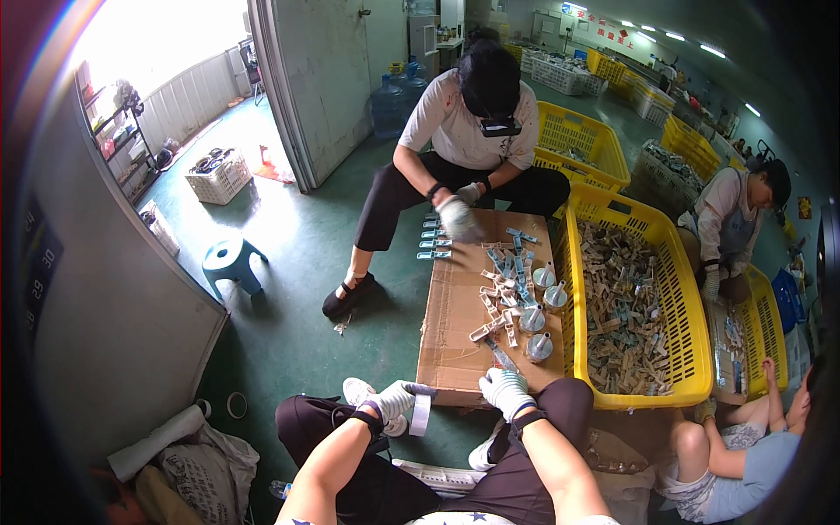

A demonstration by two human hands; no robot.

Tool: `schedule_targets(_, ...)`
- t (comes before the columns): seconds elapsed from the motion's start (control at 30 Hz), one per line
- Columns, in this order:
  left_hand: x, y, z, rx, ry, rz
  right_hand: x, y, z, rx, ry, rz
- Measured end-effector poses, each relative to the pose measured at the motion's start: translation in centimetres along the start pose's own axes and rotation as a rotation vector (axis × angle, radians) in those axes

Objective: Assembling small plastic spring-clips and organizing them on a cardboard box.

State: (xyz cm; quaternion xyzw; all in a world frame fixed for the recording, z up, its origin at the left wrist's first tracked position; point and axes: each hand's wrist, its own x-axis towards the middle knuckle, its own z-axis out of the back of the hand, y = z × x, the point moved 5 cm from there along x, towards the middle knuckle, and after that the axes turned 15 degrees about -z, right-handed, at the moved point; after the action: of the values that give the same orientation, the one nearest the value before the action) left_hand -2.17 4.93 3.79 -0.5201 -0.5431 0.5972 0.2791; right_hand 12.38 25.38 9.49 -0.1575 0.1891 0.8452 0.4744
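My left hand (394, 402), in a striped white glove, grips a roll of tape (421, 415) beside the near left corner of a cardboard box (455, 350). My right hand (506, 392), gloved alike, has its fingers closed above the box's near edge. A narrow greyish strip (500, 355) extends from its fingers; whether it is held is unclear. Beyond it lie loose beige clips (490, 331) and blue clips (522, 271). Several clear bottles with pointed nozzles (540, 347) stand at the box's right. Other blue clips (435, 243) line its left edge.
Across the box sits a co-worker (472, 105), one gloved hand (459, 219) blurred. A yellow crate (700, 350) full of clips stands at the right. Two more people work farther right. A blue stool (232, 265) is on the left, sacks (192, 455) lower left.
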Motion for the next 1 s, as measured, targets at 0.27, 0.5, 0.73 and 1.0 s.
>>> schedule_targets(0.27, 1.0, 2.6, 0.9, -0.103, 0.013, -0.053, -0.2, 0.2, 0.3, 0.007, 0.006, -0.002)
schedule_targets(0.5, 1.2, 3.5, 1.2, -0.171, -0.008, -0.003, 0.1, 0.1, 0.0, 0.024, 0.014, -0.013)
schedule_targets(0.73, 0.8, 2.5, 0.7, -0.106, -0.019, 0.001, 0.2, 0.0, -0.2, 0.011, -0.006, 0.002)
schedule_targets(1.0, -0.2, -0.1, -0.2, -0.007, -0.032, 0.021, 0.0, -0.2, -0.1, 0.019, -0.036, 0.031)
